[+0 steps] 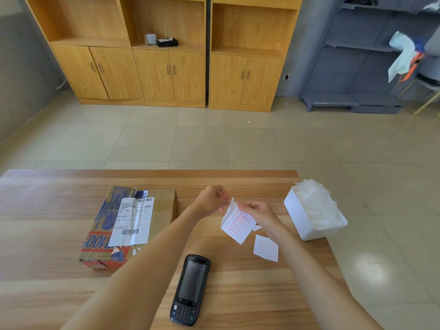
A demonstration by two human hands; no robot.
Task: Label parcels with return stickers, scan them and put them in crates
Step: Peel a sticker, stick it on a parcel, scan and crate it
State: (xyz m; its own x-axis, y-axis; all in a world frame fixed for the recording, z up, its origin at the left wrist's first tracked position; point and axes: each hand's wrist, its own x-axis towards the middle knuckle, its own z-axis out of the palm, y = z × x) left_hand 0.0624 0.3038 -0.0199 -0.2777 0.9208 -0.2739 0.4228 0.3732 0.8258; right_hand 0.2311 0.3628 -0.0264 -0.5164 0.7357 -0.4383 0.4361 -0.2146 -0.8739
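On the left of the wooden table (238,282) lies a brown parcel (164,206), flat, with lots of bare table between it and the left edge. A white shipping label (132,221) with black barcodes sits on top; its small print is too tiny to read. Big blue and orange print shows "500" upside down.

Near the front edge lies a black scanner (190,290), between the two arms.

The left hand (209,201) pinches a thin peeled corner with fingertips. The right hand (259,216) pinches a white return sticker (237,225) with a red stamp, held above the table.

Another sticker (266,248) lies flat just below. A white box (300,220) of crumpled papers sits at the right edge.
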